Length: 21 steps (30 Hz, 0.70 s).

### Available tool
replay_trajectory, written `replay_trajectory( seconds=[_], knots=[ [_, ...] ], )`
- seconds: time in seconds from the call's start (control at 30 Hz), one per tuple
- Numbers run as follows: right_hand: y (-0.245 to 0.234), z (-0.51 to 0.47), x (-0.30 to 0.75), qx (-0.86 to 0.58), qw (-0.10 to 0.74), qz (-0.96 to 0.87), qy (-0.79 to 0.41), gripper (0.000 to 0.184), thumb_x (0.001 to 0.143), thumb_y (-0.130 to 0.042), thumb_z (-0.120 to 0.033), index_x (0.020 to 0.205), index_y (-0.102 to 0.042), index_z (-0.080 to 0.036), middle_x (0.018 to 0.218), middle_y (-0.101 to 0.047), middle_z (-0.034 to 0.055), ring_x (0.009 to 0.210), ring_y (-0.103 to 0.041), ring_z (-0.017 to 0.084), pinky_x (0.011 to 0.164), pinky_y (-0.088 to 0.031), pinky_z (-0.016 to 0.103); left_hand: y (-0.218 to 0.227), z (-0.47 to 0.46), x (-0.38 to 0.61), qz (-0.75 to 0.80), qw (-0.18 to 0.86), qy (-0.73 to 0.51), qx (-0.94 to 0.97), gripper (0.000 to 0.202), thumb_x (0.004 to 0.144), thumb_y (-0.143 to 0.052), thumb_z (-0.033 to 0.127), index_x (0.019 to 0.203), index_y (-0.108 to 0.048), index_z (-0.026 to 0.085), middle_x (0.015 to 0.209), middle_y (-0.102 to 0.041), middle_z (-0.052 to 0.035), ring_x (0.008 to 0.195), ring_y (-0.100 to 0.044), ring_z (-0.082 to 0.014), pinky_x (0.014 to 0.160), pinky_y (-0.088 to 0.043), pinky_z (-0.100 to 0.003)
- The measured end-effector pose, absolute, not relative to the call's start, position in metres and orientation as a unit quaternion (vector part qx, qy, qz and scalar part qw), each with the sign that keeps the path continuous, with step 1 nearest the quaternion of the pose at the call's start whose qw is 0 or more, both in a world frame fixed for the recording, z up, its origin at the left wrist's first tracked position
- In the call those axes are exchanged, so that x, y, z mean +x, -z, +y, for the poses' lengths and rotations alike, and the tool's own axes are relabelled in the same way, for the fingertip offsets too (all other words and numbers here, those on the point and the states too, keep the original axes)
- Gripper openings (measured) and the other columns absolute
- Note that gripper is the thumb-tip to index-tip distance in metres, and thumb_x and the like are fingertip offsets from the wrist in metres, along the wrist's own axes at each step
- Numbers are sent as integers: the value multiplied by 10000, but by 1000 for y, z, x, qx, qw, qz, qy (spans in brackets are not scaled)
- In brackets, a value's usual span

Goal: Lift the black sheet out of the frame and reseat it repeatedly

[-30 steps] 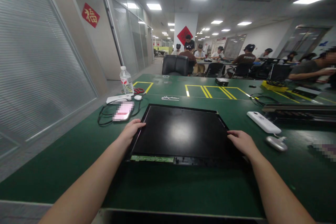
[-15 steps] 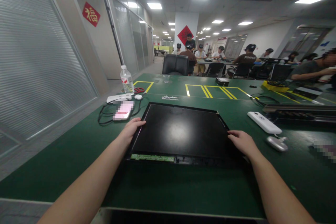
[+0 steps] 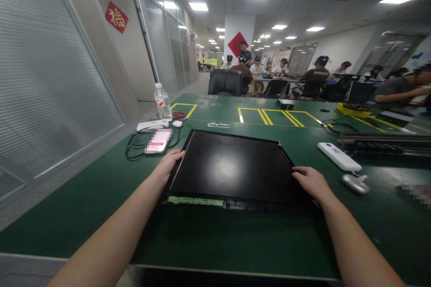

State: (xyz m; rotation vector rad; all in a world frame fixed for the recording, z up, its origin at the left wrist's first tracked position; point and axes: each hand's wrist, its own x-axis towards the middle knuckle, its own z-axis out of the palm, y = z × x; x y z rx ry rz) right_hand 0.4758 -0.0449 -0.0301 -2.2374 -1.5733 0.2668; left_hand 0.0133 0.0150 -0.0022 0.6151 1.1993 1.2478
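Note:
A black display panel point(image 3: 232, 166) with a dark frame is in front of me over the green table point(image 3: 84, 206). Light from above reflects in its middle. Along its near edge runs a narrow green circuit board point(image 3: 195, 201), left of centre. My left hand point(image 3: 168, 166) is closed on the panel's left edge, the thumb along the rim. On the opposite edge, my right hand point(image 3: 310, 181) grips the frame, with its lower fingers hidden beneath. Whether the near edge touches the table I cannot tell.
At left are a water bottle point(image 3: 162, 103), red-handled scissors point(image 3: 178, 115), a phone point(image 3: 159, 141) and black cable. A white power bank point(image 3: 338, 156) and a silver mouse-like device point(image 3: 355, 184) lie at right, before a long black part point(image 3: 387, 144). Several people sit farther back.
My left thumb has drawn back slightly toward the panel's left rim. The panel and my right hand look almost unmoved.

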Motion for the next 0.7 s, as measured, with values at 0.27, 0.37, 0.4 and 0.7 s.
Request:
replay_trajectory(
  seconds=[0.27,0.37,0.4,0.7],
  knots=[
    [28,-46,475,-798,199,-561,-97,373,808,-540,-293,1079,-773,-188,1166,-724,97,1098,-653,284,891,-497,343,-3,12,17,510,615,-545,256,261,739,-679,20,779,-483,188,525,-614,34,400,-603,-141,443,-508,-222],
    [28,-46,476,-798,197,-561,-99,369,804,-544,-297,1072,-776,-196,1165,-724,92,1092,-656,285,885,-498,341,-3,12,17,512,613,-547,251,291,724,-689,22,788,-467,199,536,-615,38,409,-608,-142,443,-507,-220],
    [29,-46,476,-798,198,-561,-98,361,800,-547,-296,1062,-779,-205,1154,-729,85,1081,-660,282,877,-499,336,-3,12,17,513,613,-546,251,307,713,-702,27,796,-465,204,545,-619,38,414,-612,-145,440,-505,-221],
    [30,-45,476,-799,191,-561,-98,388,809,-533,-294,1101,-765,-188,1180,-720,87,1101,-652,288,902,-493,348,0,11,17,533,593,-540,270,439,635,-776,44,902,-475,222,569,-623,60,395,-598,-144,412,-482,-218]
  ],
)
